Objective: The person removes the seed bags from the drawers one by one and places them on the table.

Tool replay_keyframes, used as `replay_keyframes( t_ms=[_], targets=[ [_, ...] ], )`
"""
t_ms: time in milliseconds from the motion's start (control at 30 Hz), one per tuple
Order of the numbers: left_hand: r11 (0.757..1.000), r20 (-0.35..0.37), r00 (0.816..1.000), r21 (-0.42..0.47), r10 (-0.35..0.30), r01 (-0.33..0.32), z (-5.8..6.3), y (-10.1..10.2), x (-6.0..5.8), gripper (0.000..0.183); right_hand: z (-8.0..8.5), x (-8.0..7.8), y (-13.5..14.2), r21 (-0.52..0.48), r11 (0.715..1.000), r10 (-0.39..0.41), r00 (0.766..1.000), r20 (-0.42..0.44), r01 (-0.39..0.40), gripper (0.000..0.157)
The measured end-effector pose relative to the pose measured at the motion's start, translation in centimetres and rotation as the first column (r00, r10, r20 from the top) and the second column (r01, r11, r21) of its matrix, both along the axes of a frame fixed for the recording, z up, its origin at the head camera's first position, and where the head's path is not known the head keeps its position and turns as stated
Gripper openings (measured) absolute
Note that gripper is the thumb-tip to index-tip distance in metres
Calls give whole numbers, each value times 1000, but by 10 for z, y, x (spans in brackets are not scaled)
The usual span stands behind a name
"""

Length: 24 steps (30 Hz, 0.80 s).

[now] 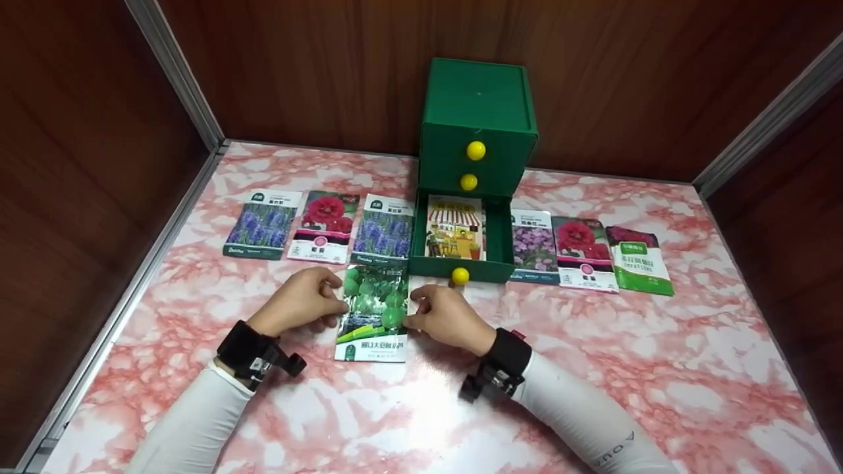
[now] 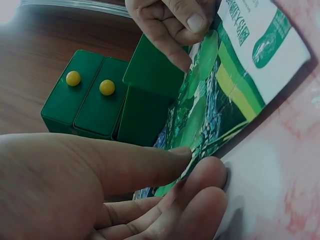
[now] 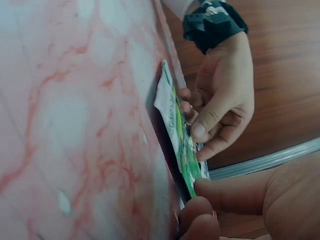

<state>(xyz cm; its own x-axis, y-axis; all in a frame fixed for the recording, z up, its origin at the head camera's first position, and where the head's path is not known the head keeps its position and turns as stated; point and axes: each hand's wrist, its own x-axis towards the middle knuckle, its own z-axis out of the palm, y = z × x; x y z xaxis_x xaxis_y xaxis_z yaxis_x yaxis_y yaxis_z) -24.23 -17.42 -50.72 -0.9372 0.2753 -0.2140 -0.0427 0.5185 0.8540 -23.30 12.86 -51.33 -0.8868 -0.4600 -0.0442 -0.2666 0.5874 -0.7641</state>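
Observation:
A seed packet printed with round green fruits and a white lower band is held by both hands in front of the cabinet. My left hand pinches its left edge between thumb and fingers, seen close in the left wrist view. On the opposite edge, my right hand pinches the packet the same way. In the right wrist view the packet is seen nearly edge-on, its near end lifted off the table. Its top overlaps a purple-flower packet in the head view.
A green cabinet with yellow knobs stands at the back, its bottom drawer pulled out. Inside lies a packet with a striped awning. More flower packets, such as a red-flower one, lie on both sides. Wooden walls enclose the table.

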Motion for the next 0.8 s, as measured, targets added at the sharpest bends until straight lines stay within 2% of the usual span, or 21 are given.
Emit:
replay_keyframes(
  t_ms=[133, 267, 367, 467, 567, 700, 800],
  targets=[
    [1000, 10, 1000, -2, 8, -8, 0, -1, 0, 48, 4, 0, 5, -17, 999, 43, 997, 62, -42, 46],
    [999, 17, 999, -27, 39, -39, 2, -1, 1, 48, 9, -2, 11, -13, 998, 69, 992, 103, -68, 37],
    [997, 18, 998, -37, 65, -64, 3, -2, 2, 47, 14, -4, 16, 28, 997, 69, 994, 82, -71, 39],
    [996, 17, 997, -30, 82, -81, 4, -3, 1, 43, 20, -7, 22, 64, 995, 67, 996, 62, -71, 48],
    [996, 8, 996, -19, 92, -92, 5, -2, 0, 37, 29, -8, 30, 53, 996, 63, 995, 82, -68, 60],
    [996, -25, 995, -5, 94, -95, 9, 2, -1, 32, 46, -11, 44, 28, 999, 23, 997, 71, -25, 56],
    [996, -72, 993, 6, 92, -92, 15, 6, -2, 31, 56, -16, 55, 7, 1000, -22, 1000, 14, 22, 50]
  ],
)
